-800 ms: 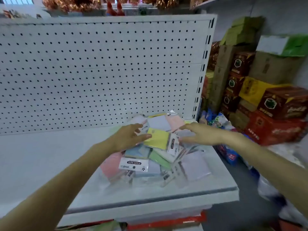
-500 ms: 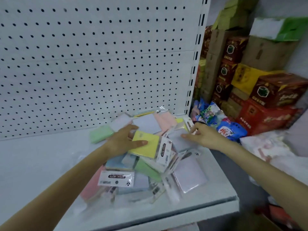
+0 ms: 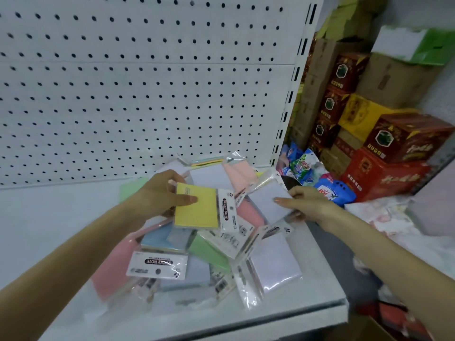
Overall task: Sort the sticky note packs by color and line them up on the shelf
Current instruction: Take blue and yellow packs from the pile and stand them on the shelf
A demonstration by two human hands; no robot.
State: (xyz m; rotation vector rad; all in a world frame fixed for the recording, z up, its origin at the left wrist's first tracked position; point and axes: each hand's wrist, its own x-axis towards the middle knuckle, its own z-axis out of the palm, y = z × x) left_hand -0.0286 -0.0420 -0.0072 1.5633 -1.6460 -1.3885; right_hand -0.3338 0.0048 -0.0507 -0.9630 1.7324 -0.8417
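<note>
Yellow sticky note pack [image 3: 197, 207] sat pinched in my left hand [image 3: 155, 195]; my right hand [image 3: 307, 203] pinched a lilac pack [image 3: 261, 203].

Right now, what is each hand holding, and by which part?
Left hand pinches the yellow pack by its plain left end, thumb on its face. Right hand grips the pale lilac pack by its right edge.
</note>
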